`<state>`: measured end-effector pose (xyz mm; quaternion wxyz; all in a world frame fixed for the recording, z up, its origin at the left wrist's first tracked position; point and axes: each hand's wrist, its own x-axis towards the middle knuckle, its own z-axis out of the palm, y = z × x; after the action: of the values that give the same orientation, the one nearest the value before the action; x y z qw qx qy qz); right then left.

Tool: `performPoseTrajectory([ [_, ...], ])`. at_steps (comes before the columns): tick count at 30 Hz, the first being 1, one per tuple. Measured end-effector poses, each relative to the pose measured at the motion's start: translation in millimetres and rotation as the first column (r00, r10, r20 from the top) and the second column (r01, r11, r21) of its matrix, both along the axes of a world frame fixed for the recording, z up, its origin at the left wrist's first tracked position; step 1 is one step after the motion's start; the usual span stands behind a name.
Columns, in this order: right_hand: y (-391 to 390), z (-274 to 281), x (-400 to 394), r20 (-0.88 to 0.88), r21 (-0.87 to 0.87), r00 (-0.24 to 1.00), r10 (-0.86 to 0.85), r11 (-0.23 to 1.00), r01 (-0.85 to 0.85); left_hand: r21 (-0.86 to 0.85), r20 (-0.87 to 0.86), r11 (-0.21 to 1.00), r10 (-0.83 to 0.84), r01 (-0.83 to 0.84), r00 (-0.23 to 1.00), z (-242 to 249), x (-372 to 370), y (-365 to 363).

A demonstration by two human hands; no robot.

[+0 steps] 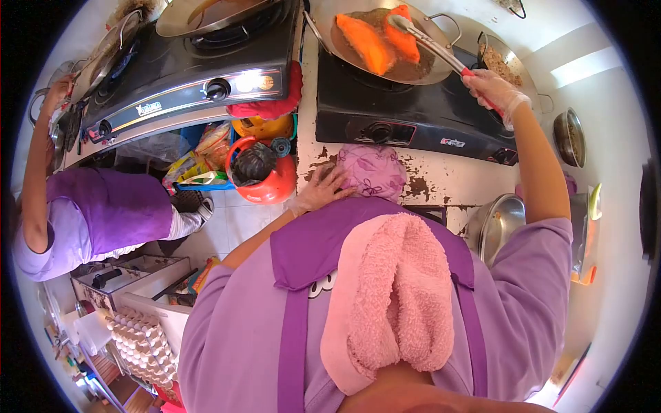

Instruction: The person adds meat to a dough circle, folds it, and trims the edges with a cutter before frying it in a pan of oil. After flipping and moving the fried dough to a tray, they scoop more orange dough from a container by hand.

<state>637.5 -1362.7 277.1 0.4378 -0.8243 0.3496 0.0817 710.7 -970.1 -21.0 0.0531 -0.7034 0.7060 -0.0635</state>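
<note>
My right hand (492, 89), in a clear plastic glove, is closed round the red handle of a pair of metal tongs (435, 45). The tips of the tongs touch one of two bright orange pieces of food (365, 43) lying in dark oil in a wide frying pan (420, 77). The pan stands on a black gas stove (358, 103). My left hand (320, 191), seemingly gloved too, rests with fingers spread on the counter's front edge, beside a bundled purple patterned cloth (372, 171).
A second stove (186, 82) with pans stands at the left, where a co-worker in a purple apron (117, 210) works. A red kettle (265, 182) sits below, between the stoves. Metal bowls (501, 224) are at the right; egg trays (141, 344) are at lower left.
</note>
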Motion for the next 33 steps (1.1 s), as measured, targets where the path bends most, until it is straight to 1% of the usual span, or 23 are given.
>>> performPoseTrajectory([
  [1,2,3,-1,-0.006,-0.013,0.999,-0.036,0.999,0.036,-0.013,-0.033,1.000,0.001,-0.002,0.999,-5,0,-1],
  [2,1,7,-2,-0.012,-0.014,0.999,-0.038,0.999,0.038,-0.026,-0.069,1.000,0.001,-0.003,0.998,-5,0,-2],
  [4,-8,16,-4,-0.071,0.044,0.997,-0.003,0.999,0.007,-0.036,-0.063,0.999,-0.001,-0.002,0.998,-5,-1,0],
  [5,-13,21,-6,-0.081,0.046,0.997,-0.004,0.999,0.008,-0.047,-0.048,0.999,0.001,-0.003,0.999,-4,-1,1],
  [6,-19,28,-8,-0.116,0.063,0.992,0.038,0.998,-0.030,-0.061,-0.090,0.998,-0.007,0.001,0.996,-5,0,1],
  [7,-27,32,-9,-0.149,0.080,0.986,0.080,0.994,-0.069,-0.063,-0.094,0.998,-0.006,0.000,0.996,-5,-1,2],
  [8,-34,35,-9,-0.173,0.054,0.982,0.074,0.996,-0.065,-0.038,-0.074,0.999,-0.002,-0.001,0.997,-3,-2,2],
  [10,-46,38,-8,-0.169,0.051,0.983,0.070,0.997,-0.062,-0.024,-0.044,1.000,0.003,-0.004,0.999,-3,1,1],
  [12,-47,34,-4,-0.169,0.049,0.983,0.068,0.997,-0.060,-0.119,-0.027,0.993,-0.012,0.008,1.000,-7,1,0],
  [13,-45,26,1,-0.145,0.088,0.985,0.092,0.993,-0.080,-0.125,-0.025,0.992,-0.008,0.005,1.000,-10,1,-1],
  [14,-44,21,5,-0.121,0.129,0.986,0.117,0.986,-0.101,-0.064,-0.036,0.998,-0.010,0.008,0.999,-6,1,-1],
  [15,-46,20,9,-0.120,0.126,0.985,0.121,0.986,-0.106,-0.002,-0.047,1.000,-0.011,0.011,0.999,-3,2,-1],
  [16,-50,20,14,-0.147,0.110,0.974,0.173,0.981,-0.158,-0.003,-0.045,1.000,-0.007,0.007,0.999,-1,2,-1],
  [17,-52,18,18,-0.174,0.098,0.959,0.225,0.973,-0.210,0.030,-0.088,1.000,-0.004,0.006,0.996,3,2,-1],
  [18,-54,15,19,-0.173,0.097,0.958,0.230,0.972,-0.215,0.064,-0.132,0.998,0.002,0.007,0.991,6,2,-1],
  [19,-55,13,18,-0.175,0.110,0.956,0.237,0.969,-0.220,0.064,-0.132,0.998,0.006,0.003,0.991,10,1,-1],
  [21,-56,13,20,-0.177,0.121,0.954,0.244,0.967,-0.225,0.148,-0.158,0.989,0.039,-0.015,0.987,15,0,-2],
  [22,-57,13,21,-0.166,0.108,0.950,0.264,0.963,-0.249,0.148,-0.159,0.989,0.039,-0.015,0.987,18,0,-3],
  [24,-56,13,25,-0.156,0.094,0.946,0.284,0.958,-0.272,0.204,-0.226,0.979,0.061,-0.014,0.972,23,1,-4],
  [26,-53,9,30,-0.160,0.022,0.925,0.345,0.938,-0.346,0.218,-0.218,0.976,0.056,-0.007,0.974,24,1,-5],
  [30,-48,5,33,-0.135,0.045,0.930,0.341,0.940,-0.338,0.239,-0.204,0.971,0.057,-0.007,0.977,29,1,-4],
  [32,-44,3,30,-0.113,0.023,0.964,0.242,0.970,-0.241,0.215,-0.213,0.977,0.053,-0.006,0.976,25,1,-4],
  [33,-42,3,28,-0.114,0.022,0.963,0.245,0.969,-0.245,0.190,-0.222,0.982,0.048,-0.005,0.974,22,1,-4],
])
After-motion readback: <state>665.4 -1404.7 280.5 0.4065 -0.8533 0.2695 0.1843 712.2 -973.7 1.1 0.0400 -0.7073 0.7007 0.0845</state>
